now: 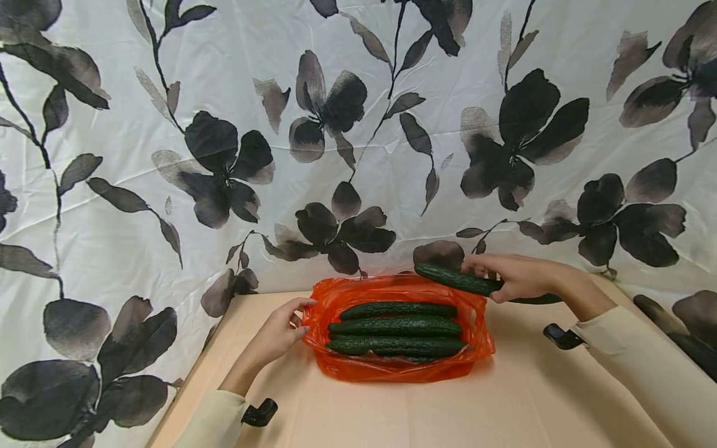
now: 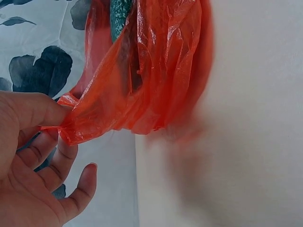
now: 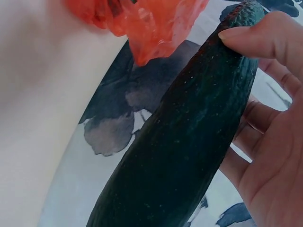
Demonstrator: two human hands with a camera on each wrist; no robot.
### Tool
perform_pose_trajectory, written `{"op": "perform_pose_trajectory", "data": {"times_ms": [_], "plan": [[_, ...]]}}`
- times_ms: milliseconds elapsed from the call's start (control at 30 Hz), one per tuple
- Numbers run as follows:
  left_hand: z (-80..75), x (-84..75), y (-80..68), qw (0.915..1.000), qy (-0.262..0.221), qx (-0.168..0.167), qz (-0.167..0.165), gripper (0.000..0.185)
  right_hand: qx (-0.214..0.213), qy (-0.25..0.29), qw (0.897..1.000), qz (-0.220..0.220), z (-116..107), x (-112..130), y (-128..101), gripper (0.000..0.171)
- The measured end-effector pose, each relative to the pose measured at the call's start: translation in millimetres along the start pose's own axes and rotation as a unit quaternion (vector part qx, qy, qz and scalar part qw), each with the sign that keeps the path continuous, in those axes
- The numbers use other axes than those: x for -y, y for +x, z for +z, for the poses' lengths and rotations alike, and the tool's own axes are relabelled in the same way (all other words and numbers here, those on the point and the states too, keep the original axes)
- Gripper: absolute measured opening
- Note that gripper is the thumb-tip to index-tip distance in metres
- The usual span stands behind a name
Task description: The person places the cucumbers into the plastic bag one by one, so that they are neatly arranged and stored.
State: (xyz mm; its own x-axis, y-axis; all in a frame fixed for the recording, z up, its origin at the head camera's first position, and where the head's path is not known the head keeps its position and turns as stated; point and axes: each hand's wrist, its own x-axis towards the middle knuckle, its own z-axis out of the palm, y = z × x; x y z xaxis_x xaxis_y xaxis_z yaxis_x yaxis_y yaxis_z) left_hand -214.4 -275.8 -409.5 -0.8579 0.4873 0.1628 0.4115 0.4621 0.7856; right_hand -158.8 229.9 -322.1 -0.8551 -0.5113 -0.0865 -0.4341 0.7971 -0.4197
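An orange-red plastic bag [image 1: 392, 373] lies with its mouth spread on the table, and several dark green cucumbers [image 1: 394, 326] rest side by side in it. At the bag's left end my left hand [image 1: 282, 326] pinches the thin plastic rim; the left wrist view shows the gathered film [image 2: 109, 113] between thumb and fingers. Over the bag's back right corner, my right hand [image 1: 521, 277] holds another cucumber [image 1: 454, 279], slightly tilted. The right wrist view has this cucumber [image 3: 175, 137] large, with the thumb [image 3: 241, 38] on one side and fingers behind it.
A light wood-coloured table [image 1: 364, 417] lies under the bag. Behind it hangs a white cloth [image 1: 403, 162] printed with dark flowers. Black wrist devices [image 1: 260, 412] sit near both cream sleeves [image 1: 644, 354].
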Motion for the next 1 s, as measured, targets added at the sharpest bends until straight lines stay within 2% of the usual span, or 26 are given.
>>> {"op": "perform_pose_trajectory", "data": {"times_ms": [333, 567, 767, 1000], "plan": [[-3.6, -0.4, -3.4, 0.9999, 0.008, 0.009, 0.007, 0.053, 0.000, -0.019, 1.000, -0.007, 4.5, 22.9, 9.3, 0.061], [-5.0, -0.4, -5.4, 0.9999, 0.003, 0.011, 0.004, 0.053, 0.009, -0.015, 1.000, 0.006, 5.6, 38.0, 17.7, 0.063], [-4.9, -0.4, -5.9, 0.9999, 0.004, 0.010, 0.002, 0.053, 0.016, -0.013, 1.000, -0.014, 8.7, 43.6, 26.5, 0.062], [-5.0, 0.6, -6.2, 0.9999, 0.005, 0.012, 0.003, 0.053, 0.023, -0.007, 0.999, -0.033, 12.7, 51.4, 38.0, 0.049]]}}
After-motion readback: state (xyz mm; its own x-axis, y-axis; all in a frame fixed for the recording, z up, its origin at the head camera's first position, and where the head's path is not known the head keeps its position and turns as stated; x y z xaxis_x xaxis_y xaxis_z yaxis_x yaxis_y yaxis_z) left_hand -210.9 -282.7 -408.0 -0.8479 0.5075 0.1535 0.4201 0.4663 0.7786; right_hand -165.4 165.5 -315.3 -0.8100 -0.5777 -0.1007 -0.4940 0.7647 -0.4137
